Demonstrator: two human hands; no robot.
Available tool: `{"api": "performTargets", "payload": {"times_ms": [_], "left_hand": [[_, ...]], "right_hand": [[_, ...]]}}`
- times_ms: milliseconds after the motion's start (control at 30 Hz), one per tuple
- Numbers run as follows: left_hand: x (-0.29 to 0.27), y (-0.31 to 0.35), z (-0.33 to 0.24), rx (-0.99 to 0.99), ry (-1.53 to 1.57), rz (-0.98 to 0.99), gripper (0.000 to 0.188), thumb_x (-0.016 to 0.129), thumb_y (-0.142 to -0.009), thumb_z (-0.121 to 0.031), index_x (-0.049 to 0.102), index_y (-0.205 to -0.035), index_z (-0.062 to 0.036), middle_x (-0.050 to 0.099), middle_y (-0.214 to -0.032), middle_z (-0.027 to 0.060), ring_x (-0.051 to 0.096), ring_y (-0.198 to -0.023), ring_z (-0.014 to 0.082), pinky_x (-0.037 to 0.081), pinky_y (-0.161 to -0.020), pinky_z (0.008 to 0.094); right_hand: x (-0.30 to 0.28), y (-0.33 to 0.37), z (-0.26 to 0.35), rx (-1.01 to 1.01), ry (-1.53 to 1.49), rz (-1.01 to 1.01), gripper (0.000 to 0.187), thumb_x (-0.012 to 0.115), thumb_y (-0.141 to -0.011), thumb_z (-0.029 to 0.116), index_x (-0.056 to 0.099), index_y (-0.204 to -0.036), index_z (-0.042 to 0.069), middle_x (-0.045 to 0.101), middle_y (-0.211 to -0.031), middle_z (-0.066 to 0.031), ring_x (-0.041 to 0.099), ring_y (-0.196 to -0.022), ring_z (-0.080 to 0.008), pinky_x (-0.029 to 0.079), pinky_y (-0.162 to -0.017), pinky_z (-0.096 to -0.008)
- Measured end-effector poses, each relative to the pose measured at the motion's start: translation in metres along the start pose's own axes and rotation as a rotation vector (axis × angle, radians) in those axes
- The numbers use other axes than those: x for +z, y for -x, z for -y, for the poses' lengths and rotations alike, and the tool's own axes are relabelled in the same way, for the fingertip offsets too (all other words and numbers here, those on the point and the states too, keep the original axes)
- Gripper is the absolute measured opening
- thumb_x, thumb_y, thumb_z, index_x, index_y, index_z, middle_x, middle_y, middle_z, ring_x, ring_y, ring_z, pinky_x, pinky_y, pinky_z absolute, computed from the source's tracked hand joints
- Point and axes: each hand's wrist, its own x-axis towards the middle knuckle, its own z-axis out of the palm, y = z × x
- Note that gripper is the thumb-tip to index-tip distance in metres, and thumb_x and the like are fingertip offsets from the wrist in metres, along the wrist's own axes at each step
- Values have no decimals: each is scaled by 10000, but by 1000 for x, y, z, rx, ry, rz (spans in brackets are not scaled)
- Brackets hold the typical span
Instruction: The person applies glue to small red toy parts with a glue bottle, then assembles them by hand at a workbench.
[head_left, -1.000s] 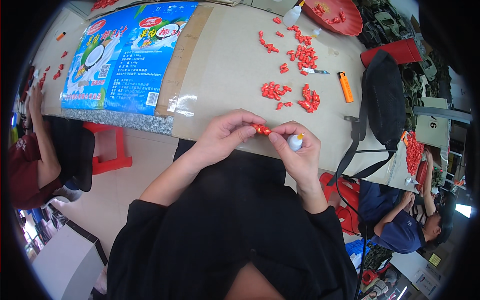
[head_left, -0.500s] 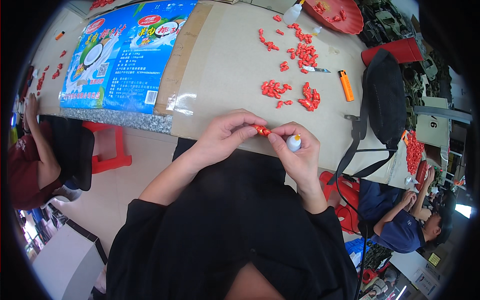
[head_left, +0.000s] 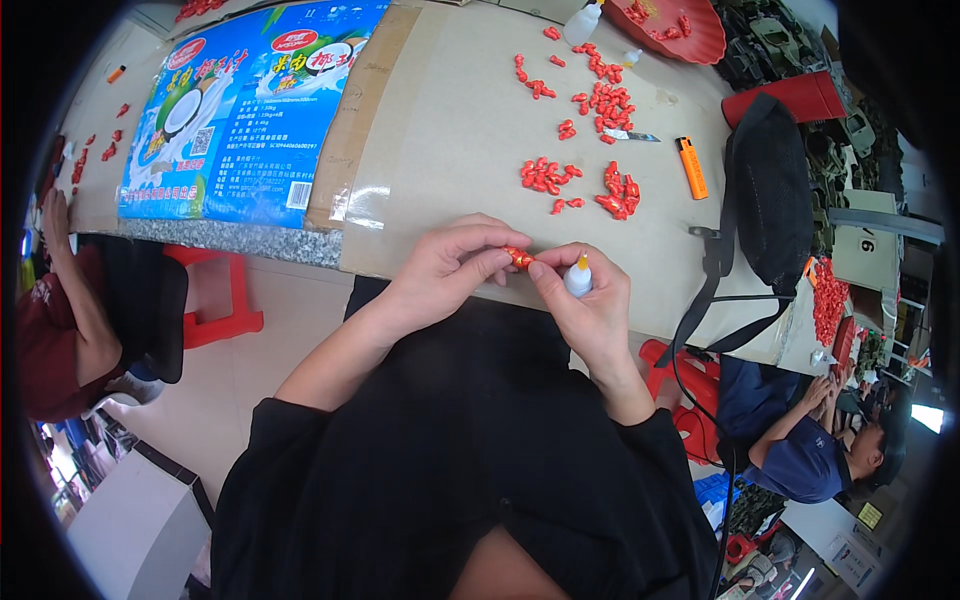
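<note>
Red piece [head_left: 519,258] in pinched left hand [head_left: 445,268]

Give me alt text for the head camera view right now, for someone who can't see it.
A person's left hand and right hand hold a small glossy red piece at the edge of a table, the right hand also holding a white squeeze bottle. Similar red pieces lie in clusters beyond, with a black bag to the right.

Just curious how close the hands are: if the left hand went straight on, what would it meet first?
Past the red peanut-shaped piece it holds, the left hand would probably meet the right hand first, though depth is unclear.
</note>
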Motion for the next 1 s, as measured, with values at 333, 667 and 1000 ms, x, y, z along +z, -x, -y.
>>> {"api": "performTargets", "payload": {"times_ms": [333,667,1000], "left_hand": [[1,-3,2,-18,56,-21,210,489,-827,2,548,-1029,11,494,-988,71,522,-830,115,445,-682,221],[7,-2,3,-78,51,-109,217,502,-826,-20,525,-1039,19,505,-971,53,526,-815,102,443,-700,219],[7,-2,1,-67,52,-94,216,499,-820,10,530,-1034,28,479,-1003,62,528,-810,106,445,-721,220]], "right_hand": [[2,-4,-7,-11,-9,-10,62,606,-731,44,590,-766,-5,568,-687,-51,521,-630,-90,408,-555,-221],[0,-10,-17,-194,52,26,53,608,-724,14,585,-766,-7,568,-688,-46,521,-649,-80,410,-566,-220],[-1,-12,-21,-155,-2,19,55,606,-711,17,576,-752,-5,560,-676,-56,524,-617,-94,409,-561,-224]]}}
